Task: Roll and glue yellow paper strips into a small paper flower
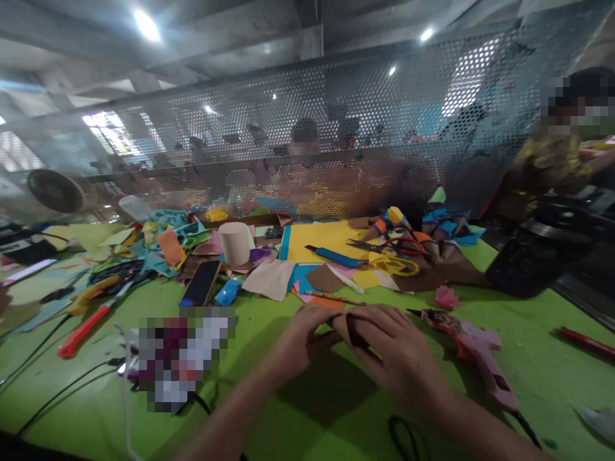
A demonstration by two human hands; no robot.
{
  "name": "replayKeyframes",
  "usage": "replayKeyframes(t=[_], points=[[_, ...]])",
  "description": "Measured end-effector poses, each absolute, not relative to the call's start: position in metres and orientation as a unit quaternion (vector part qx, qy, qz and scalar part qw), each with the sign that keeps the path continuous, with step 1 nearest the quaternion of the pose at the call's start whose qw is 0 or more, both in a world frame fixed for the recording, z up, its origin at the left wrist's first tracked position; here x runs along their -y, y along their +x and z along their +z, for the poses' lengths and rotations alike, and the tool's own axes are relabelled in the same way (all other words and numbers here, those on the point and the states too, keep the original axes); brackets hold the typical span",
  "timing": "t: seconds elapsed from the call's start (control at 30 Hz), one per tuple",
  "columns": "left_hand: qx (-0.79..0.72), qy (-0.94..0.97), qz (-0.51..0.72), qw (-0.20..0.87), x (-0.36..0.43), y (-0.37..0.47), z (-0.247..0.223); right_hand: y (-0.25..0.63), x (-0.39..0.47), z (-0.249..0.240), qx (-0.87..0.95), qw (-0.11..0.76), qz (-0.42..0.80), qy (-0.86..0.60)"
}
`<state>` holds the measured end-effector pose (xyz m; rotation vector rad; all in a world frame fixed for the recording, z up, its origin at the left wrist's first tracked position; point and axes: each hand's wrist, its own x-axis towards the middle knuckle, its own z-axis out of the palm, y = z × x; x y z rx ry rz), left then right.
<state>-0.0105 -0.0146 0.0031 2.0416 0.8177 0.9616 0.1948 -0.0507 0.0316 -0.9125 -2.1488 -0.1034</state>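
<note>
Bright green table [307, 422], brown paper piece [346, 328] held between the hands, pink glue gun [473, 349], yellow sheet [319, 238], blue knife [336, 257], red and yellow scissors [391, 253], orange cutter [84, 326], cream cup [234, 243], black phone [200, 283]

A matt brown paper piece [346, 330] is pinched between the left hand [300, 339] and right hand [398, 349]. The table [307, 410] is covered in smooth, matt green. Glossy pink plastic is seen on the glue gun [473, 349]; perforated metal forms the screen [336, 128].
</note>
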Motion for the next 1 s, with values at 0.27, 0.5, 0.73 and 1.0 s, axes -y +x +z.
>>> replayKeyframes(t=[0.27, 0.5, 0.73, 1.0], points=[[-0.367, 0.795, 0.364, 0.316, 0.015, -0.007, 0.006, 0.193, 0.05, 0.03, 0.852, 0.367, -0.06, -0.369], [-0.411, 0.802, 0.31, 0.304, 0.015, -0.006, 0.007, 0.192, 0.046, 0.017, 0.849, 0.353, -0.04, -0.392], [-0.462, 0.846, 0.179, 0.196, 0.009, -0.017, 0.02, 0.201, 0.032, -0.005, 0.852, 0.322, 0.002, -0.412], [-0.564, 0.815, 0.1, 0.092, -0.01, -0.058, 0.027, 0.199, 0.03, -0.015, 0.85, 0.269, 0.036, -0.451]])
